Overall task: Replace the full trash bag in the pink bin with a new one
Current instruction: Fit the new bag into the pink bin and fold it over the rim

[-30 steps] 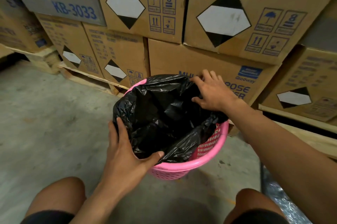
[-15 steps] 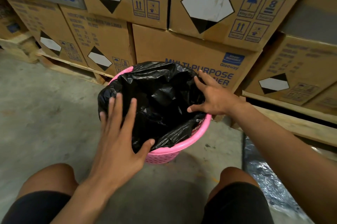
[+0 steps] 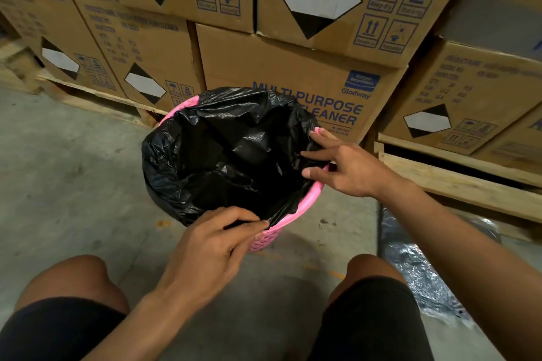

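Left grip (image 3: pixel 217 239), previously flat, now pinches black bag (image 3: pixel 223 155) edge.

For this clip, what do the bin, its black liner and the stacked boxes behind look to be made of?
Pink bin: seemingly moulded plastic, smooth dull rim, perforated lattice wall.
Black bag: thin plastic film, glossy; it crinkles and catches highlights where the left hand pinches it.
Boxes: brown cardboard, matte, printed blue, with seams and worn edges.
Pallets beneath: apparently rough bare wood.

bin (image 3: pixel 308 202): pink (perforated wall) | bag (image 3: pixel 223 155): glossy black | boxes (image 3: pixel 281 67): brown, blue print, black-white diamonds
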The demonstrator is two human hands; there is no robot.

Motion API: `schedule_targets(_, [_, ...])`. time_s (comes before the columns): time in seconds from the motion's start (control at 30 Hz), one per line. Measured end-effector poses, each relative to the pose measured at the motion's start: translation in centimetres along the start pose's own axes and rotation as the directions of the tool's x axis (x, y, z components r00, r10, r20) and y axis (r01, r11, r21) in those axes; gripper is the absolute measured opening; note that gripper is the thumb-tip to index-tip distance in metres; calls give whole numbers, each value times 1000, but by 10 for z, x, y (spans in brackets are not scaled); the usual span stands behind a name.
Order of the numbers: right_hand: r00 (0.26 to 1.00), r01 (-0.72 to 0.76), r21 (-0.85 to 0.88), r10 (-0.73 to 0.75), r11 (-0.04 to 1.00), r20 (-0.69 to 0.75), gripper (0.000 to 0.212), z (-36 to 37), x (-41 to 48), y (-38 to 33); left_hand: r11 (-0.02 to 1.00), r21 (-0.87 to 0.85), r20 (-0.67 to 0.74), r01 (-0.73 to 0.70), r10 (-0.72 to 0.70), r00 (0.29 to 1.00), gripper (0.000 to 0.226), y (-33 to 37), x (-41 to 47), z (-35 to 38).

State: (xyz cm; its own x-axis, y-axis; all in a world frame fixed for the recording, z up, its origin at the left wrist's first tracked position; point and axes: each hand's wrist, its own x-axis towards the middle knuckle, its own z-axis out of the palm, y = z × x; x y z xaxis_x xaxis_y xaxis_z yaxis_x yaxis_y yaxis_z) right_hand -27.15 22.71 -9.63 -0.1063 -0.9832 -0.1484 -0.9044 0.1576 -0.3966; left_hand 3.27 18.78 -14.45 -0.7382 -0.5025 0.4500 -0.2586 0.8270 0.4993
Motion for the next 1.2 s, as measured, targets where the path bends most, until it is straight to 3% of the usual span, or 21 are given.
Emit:
schedule_targets(0.1, [991, 32, 17, -30, 999, -127, 31, -1, -5, 1, 995, 83, -63, -59, 64, 996, 23, 0, -2, 0])
schedule_targets(0.2, [985, 49, 3, -48, 999, -163, 22, 0, -9, 2, 980, 176, -83, -87, 103, 991, 18, 2, -2, 0])
schedule_targets(0.4, [975, 24, 79, -6, 997, -223, 14, 3, -8, 0, 998, 54, -121, -17, 23, 992, 13, 6, 2, 3])
schedule_targets(0.57, [962, 31, 74, -10, 997, -272, 21, 3, -9, -2, 984, 2, -85, 177, -176, 981, 24, 17, 13, -3])
schedule_targets(0.7, [957, -9, 61, 27, 998, -290, 29, 2, -9, -2, 973, 21, -4, 230, -230, 973, 35, 17, 21, -5])
schedule_targets(0.83, [971, -64, 124, 91, 990, -221, 23, -2, -10, 0, 974, 101, 66, 200, -207, 976, 50, 10, 23, -4])
schedule_targets(0.93, [985, -109, 108, 123, 988, -123, 51, -6, -10, 3, 971, 198, 121, 133, -159, 980, 57, 8, 25, 1])
schedule_targets(1.07, [985, -159, 11, 160, 987, -59, 65, 1, -11, 7, 962, 273, 196, 6, -62, 979, 48, 8, 20, 11])
schedule_targets(1.2, [973, -211, 38, 214, 977, -84, 63, 4, -10, 2, 949, 310, 153, -59, 11, 988, 41, 9, 17, 18])
